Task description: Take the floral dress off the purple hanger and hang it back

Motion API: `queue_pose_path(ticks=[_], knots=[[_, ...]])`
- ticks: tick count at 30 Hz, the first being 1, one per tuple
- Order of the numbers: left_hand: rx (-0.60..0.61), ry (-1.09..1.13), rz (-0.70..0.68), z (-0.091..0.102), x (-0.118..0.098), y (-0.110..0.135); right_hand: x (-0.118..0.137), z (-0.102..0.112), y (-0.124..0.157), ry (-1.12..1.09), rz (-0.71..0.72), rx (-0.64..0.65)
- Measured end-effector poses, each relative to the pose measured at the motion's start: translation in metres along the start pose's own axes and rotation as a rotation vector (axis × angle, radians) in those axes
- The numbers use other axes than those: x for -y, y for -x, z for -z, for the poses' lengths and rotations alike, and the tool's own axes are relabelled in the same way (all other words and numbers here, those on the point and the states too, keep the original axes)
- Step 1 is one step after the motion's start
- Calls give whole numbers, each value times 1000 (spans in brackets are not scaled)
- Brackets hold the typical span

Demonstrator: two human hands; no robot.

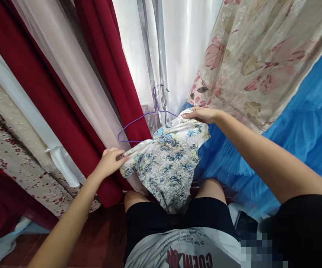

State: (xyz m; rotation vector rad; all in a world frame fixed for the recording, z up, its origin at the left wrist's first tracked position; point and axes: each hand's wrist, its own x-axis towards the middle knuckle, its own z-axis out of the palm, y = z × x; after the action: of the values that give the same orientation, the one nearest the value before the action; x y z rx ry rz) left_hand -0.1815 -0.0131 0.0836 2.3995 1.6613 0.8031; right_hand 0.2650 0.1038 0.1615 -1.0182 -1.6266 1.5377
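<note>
A white blouse (172,160) with a blue and green floral print hangs in front of my lap. My left hand (111,160) pinches it at the left sleeve or shoulder. At the other shoulder, my right hand (202,114) grips the cloth between thumb and fingers. A thin purple hanger (134,121) is partly inside the garment. Its left arm shows bare outside the neckline, while most of its right arm is covered by the cloth. The hanger's hook points upward, near a shiny grey strip on the white fabric behind.
Long dark red drapes (105,48) and a pale pink sheer cloth (55,56) hang at the left. White fabric (189,44) hangs straight ahead. A beige floral cloth (250,70) and bright blue tulle (239,167) fill the right. Reddish floor (99,238) shows below.
</note>
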Motion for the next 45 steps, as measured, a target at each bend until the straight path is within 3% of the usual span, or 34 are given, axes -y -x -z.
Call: queue_pose_path(ticks=[3,7,10,12,15,18,22,26,28,31,34,36,38,40,41,42,43,45], knots=[[12,-94,57,17,20,-29,7,-1,4,0,-72,-60],[-240,-135,25,31,14,-75,13,-2,6,-33,-112,-261],[-348,87,-11,28,-7,-104,11,2,7,-40,-202,-161],[-346,359,60,22,-20,-115,4,7,9,-38,-221,-64],[-336,654,240,17,-32,-115,-19,14,15,-24,-107,-24],[-370,779,372,20,-35,-102,-50,21,27,24,29,-118],[-306,852,309,29,-47,-84,-67,28,45,16,156,-273],[-144,603,33,40,-77,-75,-35,26,54,-75,252,-370],[-148,420,-57,45,-89,-75,-11,20,51,-106,308,-413],[-216,239,-76,48,-90,-81,17,1,40,-133,378,-440],[-253,169,-30,38,-74,-85,30,-35,43,-150,426,-358],[-344,184,40,23,-60,-83,32,-65,60,-113,474,-189],[-489,313,111,5,-52,-76,33,-93,86,10,515,132],[-663,585,116,-9,-52,-64,31,-111,111,182,453,595],[-732,726,93,-13,-55,-57,30,-115,119,251,404,738],[-791,840,61,-15,-59,-50,26,-116,123,308,360,794],[-815,937,17,-15,-65,-43,22,-114,123,357,334,755],[-704,1147,-96,-12,-79,-31,7,-107,114,457,353,499]])
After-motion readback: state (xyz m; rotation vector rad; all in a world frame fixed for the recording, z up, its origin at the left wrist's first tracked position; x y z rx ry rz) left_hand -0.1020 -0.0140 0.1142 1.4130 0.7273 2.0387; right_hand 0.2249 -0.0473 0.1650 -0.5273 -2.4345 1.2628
